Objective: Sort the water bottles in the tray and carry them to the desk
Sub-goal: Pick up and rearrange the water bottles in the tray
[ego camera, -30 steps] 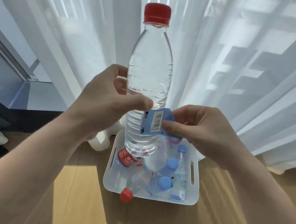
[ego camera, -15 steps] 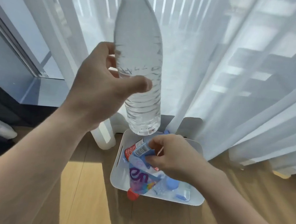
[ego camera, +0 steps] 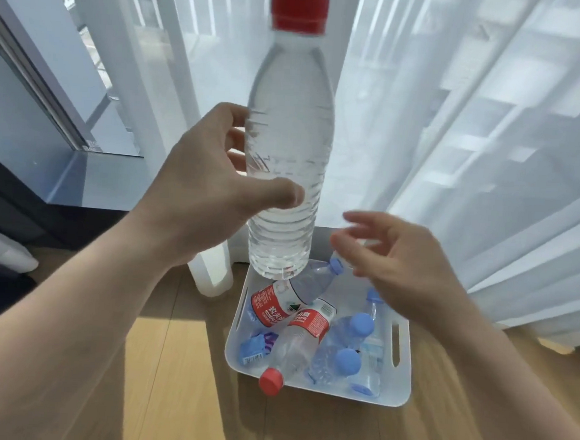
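Note:
My left hand [ego camera: 216, 180] grips a clear, label-free water bottle [ego camera: 288, 144] with a red cap, held upright above the white tray [ego camera: 402, 382] on the wooden floor. My right hand [ego camera: 405, 265] hovers over the tray's far right side, fingers spread and empty. In the tray lie several bottles: two red-labelled ones [ego camera: 295, 326], one with its red cap [ego camera: 271, 380] over the front rim, and blue-capped ones [ego camera: 341, 347]. A crumpled blue label [ego camera: 255, 346] lies at the tray's left.
White sheer curtains [ego camera: 475, 147] hang just behind the tray. A white plastic container [ego camera: 211, 276] stands on the floor left of the tray. A dark window ledge [ego camera: 88, 185] runs at the left. Wooden floor [ego camera: 174, 383] lies in front.
My right hand carried the peeled blue label down into the tray, let it go and rose open. The bottle in my left hand stayed raised.

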The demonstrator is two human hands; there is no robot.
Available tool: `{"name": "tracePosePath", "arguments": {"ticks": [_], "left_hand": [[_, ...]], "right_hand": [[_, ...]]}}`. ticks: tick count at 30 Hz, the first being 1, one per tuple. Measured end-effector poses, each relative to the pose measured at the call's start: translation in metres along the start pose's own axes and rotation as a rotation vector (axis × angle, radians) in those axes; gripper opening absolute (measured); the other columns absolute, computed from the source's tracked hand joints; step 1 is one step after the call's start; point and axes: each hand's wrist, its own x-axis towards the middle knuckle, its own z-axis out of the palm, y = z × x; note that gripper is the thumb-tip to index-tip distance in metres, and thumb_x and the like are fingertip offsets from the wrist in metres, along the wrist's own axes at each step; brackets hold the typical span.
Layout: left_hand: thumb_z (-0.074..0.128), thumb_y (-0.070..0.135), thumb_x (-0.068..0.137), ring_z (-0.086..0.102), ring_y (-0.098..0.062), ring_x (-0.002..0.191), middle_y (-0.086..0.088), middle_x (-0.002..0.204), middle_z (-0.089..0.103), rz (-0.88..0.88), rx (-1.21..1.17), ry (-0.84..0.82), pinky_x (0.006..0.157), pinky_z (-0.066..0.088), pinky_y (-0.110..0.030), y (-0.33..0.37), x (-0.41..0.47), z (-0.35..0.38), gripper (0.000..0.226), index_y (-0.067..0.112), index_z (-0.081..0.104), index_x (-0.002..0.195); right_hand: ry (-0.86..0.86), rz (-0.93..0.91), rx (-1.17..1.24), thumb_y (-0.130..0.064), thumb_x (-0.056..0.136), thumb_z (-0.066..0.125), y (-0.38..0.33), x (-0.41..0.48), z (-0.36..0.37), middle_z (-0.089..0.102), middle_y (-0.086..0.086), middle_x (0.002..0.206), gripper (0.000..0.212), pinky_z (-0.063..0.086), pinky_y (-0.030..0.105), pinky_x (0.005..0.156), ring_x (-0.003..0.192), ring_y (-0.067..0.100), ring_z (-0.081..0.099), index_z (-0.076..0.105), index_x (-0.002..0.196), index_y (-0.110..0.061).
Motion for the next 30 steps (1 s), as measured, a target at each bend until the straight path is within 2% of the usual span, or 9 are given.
{"name": "tracePosePath", "arguments": {"ticks": [3,5,8,11,14,16,22,26,30], "left_hand": [[0.084,0.024,0.053,0.062,-0.001,0.087,0.012,0.096,0.064,0.023,0.141,-0.125,0.071,0.051,-0.019,-0.006,-0.006,0.016,0.060,0.033,0.051,0.102],[0.082,0.022,0.057,0.059,0.002,0.092,0.015,0.096,0.061,0.036,0.209,-0.219,0.073,0.052,-0.019,-0.012,-0.010,0.030,0.059,0.030,0.050,0.106],[0.084,0.024,0.057,0.060,-0.002,0.096,0.014,0.098,0.063,0.047,0.268,-0.323,0.081,0.054,-0.026,-0.020,-0.012,0.045,0.061,0.031,0.052,0.108],[0.085,0.029,0.057,0.061,-0.006,0.102,0.008,0.109,0.068,0.088,0.328,-0.384,0.089,0.052,-0.033,-0.019,-0.009,0.056,0.070,0.027,0.056,0.121],[0.077,0.037,0.069,0.056,-0.007,0.110,0.006,0.131,0.058,0.108,0.454,-0.407,0.095,0.046,-0.030,-0.014,-0.005,0.058,0.079,0.028,0.040,0.138],[0.070,0.042,0.075,0.053,-0.005,0.103,0.008,0.134,0.053,0.056,0.513,-0.380,0.090,0.041,-0.025,-0.014,-0.001,0.050,0.073,0.029,0.038,0.139],[0.060,0.044,0.081,0.059,-0.007,0.094,0.012,0.112,0.062,-0.029,0.660,-0.341,0.081,0.042,-0.026,-0.021,-0.004,0.026,0.049,0.028,0.051,0.127],[0.060,0.042,0.081,0.056,0.007,0.088,0.016,0.103,0.064,0.009,0.603,-0.300,0.073,0.041,-0.020,-0.016,-0.002,0.026,0.040,0.031,0.056,0.119],[0.060,0.041,0.081,0.060,0.000,0.090,0.015,0.101,0.065,0.016,0.578,-0.299,0.079,0.042,-0.024,-0.015,-0.001,0.030,0.040,0.029,0.056,0.119]], "right_hand": [[0.082,-0.119,0.356,-0.067,0.048,0.074,-0.019,-0.006,-0.014,0.067,-0.005,0.116,0.084,0.056,0.035,0.082,0.100,0.007,0.067,0.051,0.122,-0.036],[0.085,-0.179,0.332,-0.063,0.047,0.079,-0.026,-0.011,-0.017,0.064,-0.008,0.121,0.091,0.054,0.037,0.086,0.106,0.010,0.065,0.048,0.129,-0.037],[0.161,-0.228,0.115,-0.040,0.062,0.082,-0.031,-0.013,-0.018,0.069,-0.015,0.104,0.061,0.052,0.020,0.086,0.097,0.002,0.065,0.057,0.117,-0.033],[0.307,-0.208,0.117,-0.021,0.069,0.081,-0.028,-0.012,-0.025,0.072,-0.010,0.080,0.024,0.057,0.029,0.076,0.074,0.004,0.067,0.066,0.086,-0.028],[0.394,-0.115,0.127,-0.023,0.068,0.081,-0.015,-0.006,-0.031,0.070,-0.009,0.075,0.020,0.060,0.039,0.071,0.061,0.002,0.064,0.066,0.081,-0.026],[0.392,-0.050,0.076,-0.026,0.066,0.082,-0.001,0.002,-0.030,0.070,-0.010,0.077,0.022,0.059,0.040,0.073,0.066,0.007,0.067,0.065,0.080,-0.027],[0.370,0.101,-0.187,-0.025,0.066,0.079,0.059,0.025,-0.015,0.070,-0.001,0.080,0.022,0.052,0.030,0.075,0.081,0.019,0.065,0.068,0.084,-0.020],[0.373,0.160,-0.164,-0.025,0.067,0.078,0.086,0.033,-0.010,0.070,-0.003,0.080,0.021,0.052,0.028,0.075,0.081,0.018,0.066,0.064,0.082,-0.024],[0.351,0.157,-0.160,-0.026,0.068,0.078,0.095,0.043,-0.010,0.071,-0.001,0.084,0.023,0.051,0.028,0.076,0.083,0.018,0.065,0.064,0.086,-0.023]]}}
